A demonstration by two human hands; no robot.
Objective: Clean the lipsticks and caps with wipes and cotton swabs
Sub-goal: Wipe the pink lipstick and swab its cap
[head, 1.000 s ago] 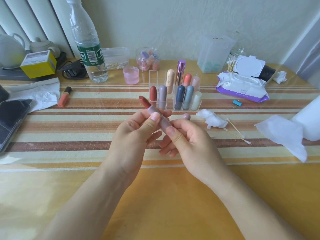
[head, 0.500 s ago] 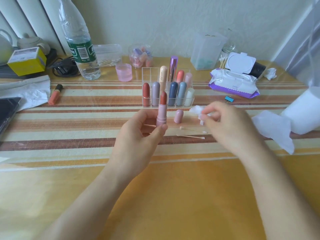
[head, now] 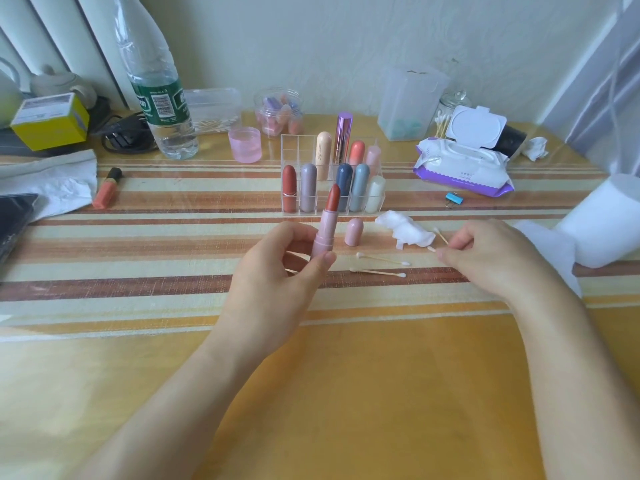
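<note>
My left hand (head: 277,268) grips an uncapped pink lipstick (head: 325,226) upright, its red bullet extended. The matching pink cap (head: 354,231) stands on the table just right of it. My right hand (head: 485,258) is lowered to the table beside a crumpled white wipe (head: 405,230), and its fingertips pinch a cotton swab (head: 440,236). Two more cotton swabs (head: 381,265) lie between my hands. A clear organiser (head: 294,143) behind holds several capped lipsticks.
An open purple pack of wipes (head: 464,168) sits at the back right, with a jar of swabs (head: 446,116) behind it. A paper roll (head: 609,220) and a tissue lie at the right edge. A water bottle (head: 156,84), pink cup (head: 244,145) and orange lip tube (head: 107,188) stand left.
My right hand let go of the lipstick, reached right past the wipe and came down on a cotton swab. My left hand turned the lipstick upright.
</note>
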